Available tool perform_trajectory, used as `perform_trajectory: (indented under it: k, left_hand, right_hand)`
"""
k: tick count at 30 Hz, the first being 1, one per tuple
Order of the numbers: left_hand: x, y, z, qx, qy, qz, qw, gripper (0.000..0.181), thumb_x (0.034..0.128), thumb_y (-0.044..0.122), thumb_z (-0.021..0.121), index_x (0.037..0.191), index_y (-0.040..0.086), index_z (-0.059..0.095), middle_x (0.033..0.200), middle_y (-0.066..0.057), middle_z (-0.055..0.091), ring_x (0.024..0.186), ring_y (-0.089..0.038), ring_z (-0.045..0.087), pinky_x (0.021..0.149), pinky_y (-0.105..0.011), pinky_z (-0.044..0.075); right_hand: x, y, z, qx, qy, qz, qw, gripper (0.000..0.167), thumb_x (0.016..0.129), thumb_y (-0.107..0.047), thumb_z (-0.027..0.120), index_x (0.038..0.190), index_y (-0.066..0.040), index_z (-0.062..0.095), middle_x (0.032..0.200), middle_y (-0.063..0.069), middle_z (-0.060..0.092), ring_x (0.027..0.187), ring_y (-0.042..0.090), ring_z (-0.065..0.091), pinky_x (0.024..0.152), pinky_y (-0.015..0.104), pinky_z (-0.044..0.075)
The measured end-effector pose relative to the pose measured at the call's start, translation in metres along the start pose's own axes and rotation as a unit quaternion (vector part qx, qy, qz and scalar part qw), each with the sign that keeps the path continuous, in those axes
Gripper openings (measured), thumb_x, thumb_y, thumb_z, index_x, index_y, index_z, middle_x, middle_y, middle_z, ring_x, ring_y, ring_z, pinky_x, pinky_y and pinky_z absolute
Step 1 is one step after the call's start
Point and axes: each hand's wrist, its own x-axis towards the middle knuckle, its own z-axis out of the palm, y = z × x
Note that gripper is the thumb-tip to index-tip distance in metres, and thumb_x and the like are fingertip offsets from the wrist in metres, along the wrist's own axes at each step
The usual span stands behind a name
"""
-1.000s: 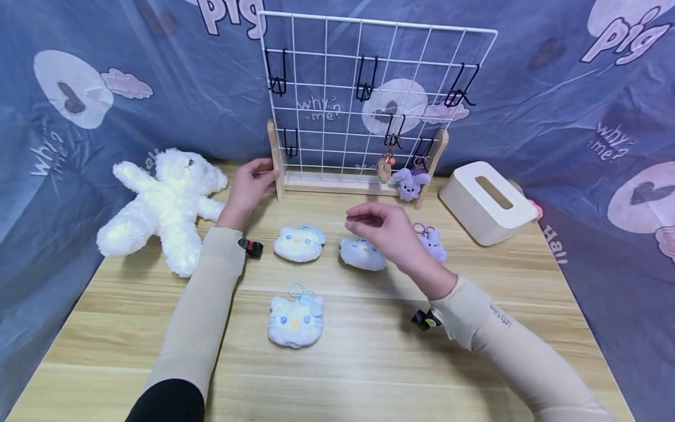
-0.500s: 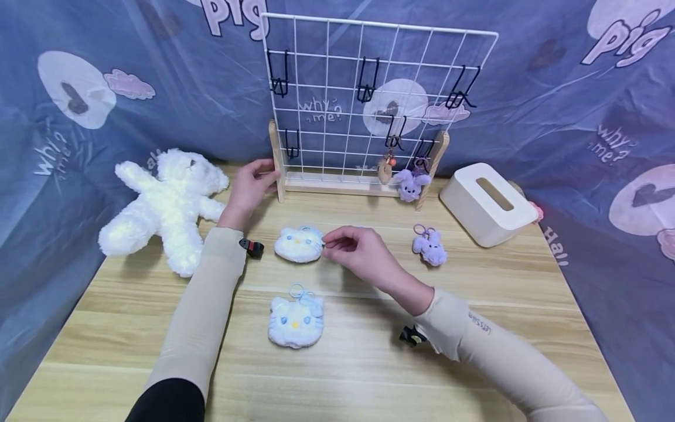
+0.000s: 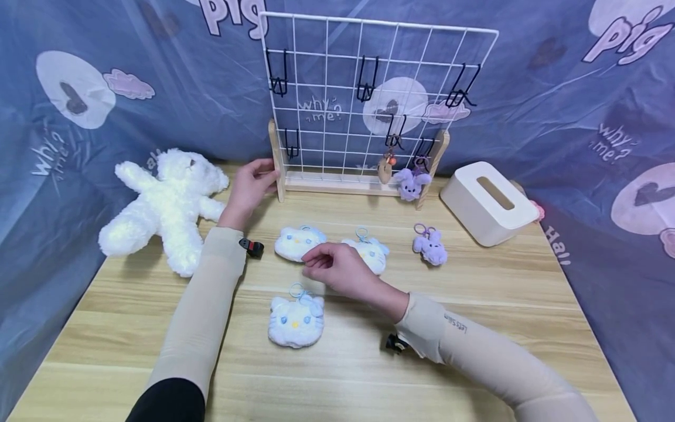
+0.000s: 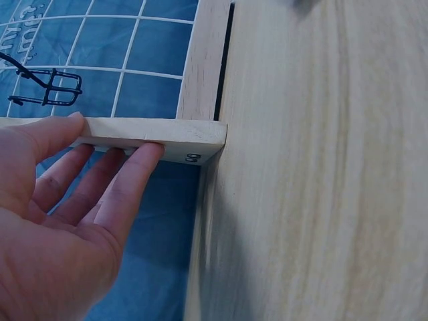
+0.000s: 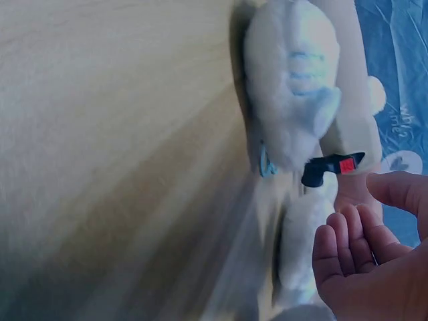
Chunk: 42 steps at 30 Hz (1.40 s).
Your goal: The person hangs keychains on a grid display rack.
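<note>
My left hand [image 3: 250, 190] grips the left wooden post [image 3: 277, 167] of a white wire grid rack [image 3: 327, 76]. In the left wrist view, the thumb lies on one face of that post [image 4: 154, 130] and the fingers on the other. Fingers loosely bent and holding nothing, my right hand [image 3: 340, 269] hovers among three white plush cat-head keychains. One keychain [image 3: 292, 240] lies at its fingertips, another [image 3: 373, 256] is partly hidden behind it, and the third [image 3: 295, 322] lies nearer. From the right wrist, a plush cat head [image 5: 287, 80] shows large beside the hand [image 5: 374, 267].
Several black hooks [image 3: 366, 82] are on the grid. A purple bunny keychain [image 3: 410, 185] and a brown charm [image 3: 385, 169] hang at its lower right. Another purple bunny [image 3: 433, 249] lies on the table. A white tissue box [image 3: 487, 202] stands right, a white plush bear [image 3: 171, 205] left.
My right hand has moved left and toward me, from over the right-hand plush cat to between the plush cats, uncovering part of the right one. The left hand has stayed on the post.
</note>
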Motion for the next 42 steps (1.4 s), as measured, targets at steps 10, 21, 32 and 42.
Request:
perform_trajectory:
  k: [10, 21, 32, 42]
  left_hand:
    - [0.002, -0.002, 0.0, 0.001, -0.001, 0.006, 1.0, 0.047, 0.1119, 0.012, 0.07, 0.155, -0.003, 0.061, 0.155, -0.027, 0.064, 0.129, -0.031, 0.072, 0.112, -0.046, 0.066]
    - [0.003, -0.002, 0.001, 0.003, 0.0, 0.002, 1.0, 0.046, 0.1122, 0.012, 0.069, 0.156, -0.002, 0.061, 0.156, -0.026, 0.063, 0.135, -0.036, 0.07, 0.112, -0.047, 0.065]
    - [0.003, -0.003, 0.002, 0.004, -0.001, -0.002, 1.0, 0.047, 0.1121, 0.011, 0.069, 0.157, -0.002, 0.06, 0.157, -0.026, 0.063, 0.136, -0.037, 0.069, 0.111, -0.044, 0.066]
    - [0.002, -0.001, 0.0, 0.001, 0.001, -0.004, 1.0, 0.048, 0.1121, 0.011, 0.069, 0.158, -0.002, 0.058, 0.158, -0.026, 0.062, 0.136, -0.037, 0.069, 0.109, -0.04, 0.067]
  right_hand:
    - [0.004, 0.004, 0.016, -0.007, -0.022, 0.012, 0.9997, 0.021, 0.099, -0.014, 0.085, 0.117, -0.005, 0.081, 0.101, 0.002, 0.081, 0.09, 0.006, 0.071, 0.083, 0.018, 0.061]
    - [0.004, 0.007, 0.029, -0.037, -0.019, 0.039, 0.9983, 0.018, 0.095, -0.015, 0.09, 0.11, -0.008, 0.082, 0.096, 0.0, 0.078, 0.085, 0.005, 0.066, 0.078, 0.017, 0.057]
    - [0.005, 0.009, 0.033, -0.111, -0.025, 0.019, 0.9933, 0.021, 0.091, -0.019, 0.094, 0.106, -0.013, 0.08, 0.094, -0.004, 0.073, 0.087, 0.004, 0.062, 0.081, 0.019, 0.055]
    - [0.013, 0.032, 0.041, -0.151, -0.025, -0.05, 0.9869, 0.028, 0.086, -0.025, 0.098, 0.106, -0.017, 0.079, 0.095, -0.007, 0.068, 0.088, 0.006, 0.062, 0.08, 0.019, 0.054]
